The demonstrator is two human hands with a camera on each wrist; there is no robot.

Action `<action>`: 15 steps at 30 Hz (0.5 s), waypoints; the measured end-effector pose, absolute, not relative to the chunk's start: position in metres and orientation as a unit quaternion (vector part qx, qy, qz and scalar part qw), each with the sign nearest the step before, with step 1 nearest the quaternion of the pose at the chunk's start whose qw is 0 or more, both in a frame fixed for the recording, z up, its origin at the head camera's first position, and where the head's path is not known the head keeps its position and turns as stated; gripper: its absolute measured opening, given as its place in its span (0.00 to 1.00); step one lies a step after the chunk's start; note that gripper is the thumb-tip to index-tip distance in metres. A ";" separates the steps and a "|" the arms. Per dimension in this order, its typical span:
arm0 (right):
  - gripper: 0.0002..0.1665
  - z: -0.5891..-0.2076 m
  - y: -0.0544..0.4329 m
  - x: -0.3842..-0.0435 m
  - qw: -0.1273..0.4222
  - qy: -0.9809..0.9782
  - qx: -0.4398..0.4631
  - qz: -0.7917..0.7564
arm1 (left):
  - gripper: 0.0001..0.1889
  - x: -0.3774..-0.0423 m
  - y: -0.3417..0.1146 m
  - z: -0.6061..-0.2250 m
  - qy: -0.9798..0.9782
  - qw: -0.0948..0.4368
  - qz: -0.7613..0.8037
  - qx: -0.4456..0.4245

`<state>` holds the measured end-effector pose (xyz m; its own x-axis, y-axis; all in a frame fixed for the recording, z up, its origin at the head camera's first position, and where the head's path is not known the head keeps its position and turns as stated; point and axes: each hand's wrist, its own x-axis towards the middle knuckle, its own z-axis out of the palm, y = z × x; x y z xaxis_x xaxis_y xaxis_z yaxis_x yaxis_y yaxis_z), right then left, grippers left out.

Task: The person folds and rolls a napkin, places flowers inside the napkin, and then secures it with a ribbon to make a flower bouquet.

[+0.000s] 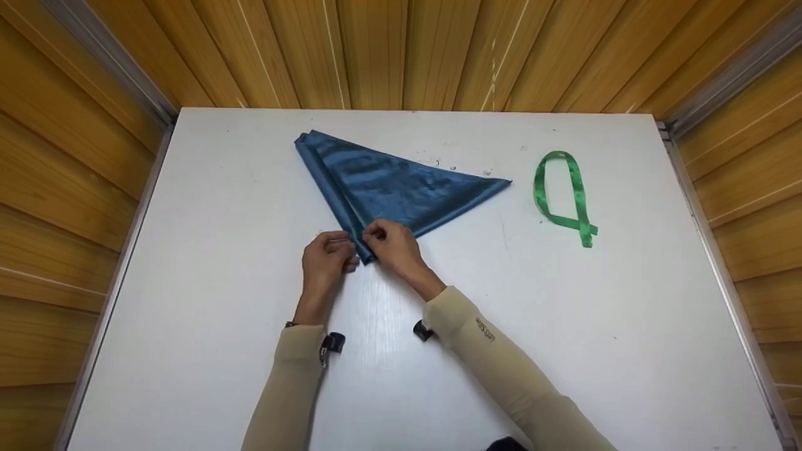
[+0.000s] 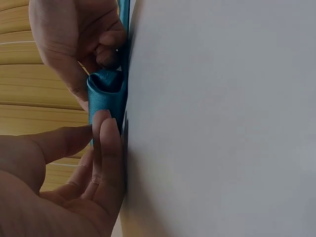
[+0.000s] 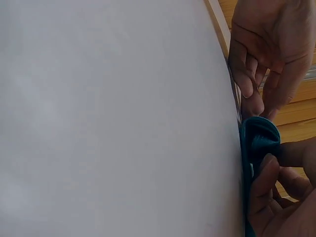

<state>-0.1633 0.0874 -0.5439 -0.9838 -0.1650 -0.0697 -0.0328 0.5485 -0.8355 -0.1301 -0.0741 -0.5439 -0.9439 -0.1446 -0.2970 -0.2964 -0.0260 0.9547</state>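
Observation:
A shiny blue cloth [image 1: 401, 181] lies on the white table as a triangle, its left edge rolled into a narrow tube. At the tube's near end, my right hand [image 1: 393, 247] pinches the roll from the right between thumb and bent fingers. My left hand [image 1: 326, 260] is on the other side, fingertips right at the roll. From the left wrist, the left fingers [image 2: 109, 148] look fairly straight and overlap the rolled end [image 2: 106, 96], thumb against its side. The right wrist view looks into the roll's open end [image 3: 259, 136], with the right thumb and index finger at its edge.
A green ribbon [image 1: 583, 194] lies in a loop on the right side of the white table [image 1: 626, 351], its ends crossed. Wood-panelled walls [image 1: 376, 56] stand behind the table and along both sides. Dark wrist devices [image 1: 335, 342] sit at both sleeve cuffs.

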 end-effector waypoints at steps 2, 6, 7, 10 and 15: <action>0.08 -0.542 0.087 -0.164 0.074 0.875 -0.062 -0.474 | 0.17 -0.132 -0.074 -0.543 0.686 0.053 0.707 -0.163; 0.14 -0.539 0.086 -0.164 0.087 0.869 -0.069 -0.483 | 0.21 -0.134 -0.073 -0.543 0.662 0.055 0.728 -0.170; 0.15 -0.539 0.086 -0.163 0.089 0.868 -0.070 -0.484 | 0.21 -0.135 -0.073 -0.543 0.657 0.056 0.732 -0.171; 0.15 -0.540 0.086 -0.162 0.096 0.860 -0.060 -0.497 | 0.20 -0.134 -0.074 -0.544 0.647 0.063 0.739 -0.176; 0.13 -0.544 0.085 -0.159 0.111 0.837 -0.018 -0.536 | 0.19 -0.130 -0.075 -0.545 0.641 0.062 0.740 -0.194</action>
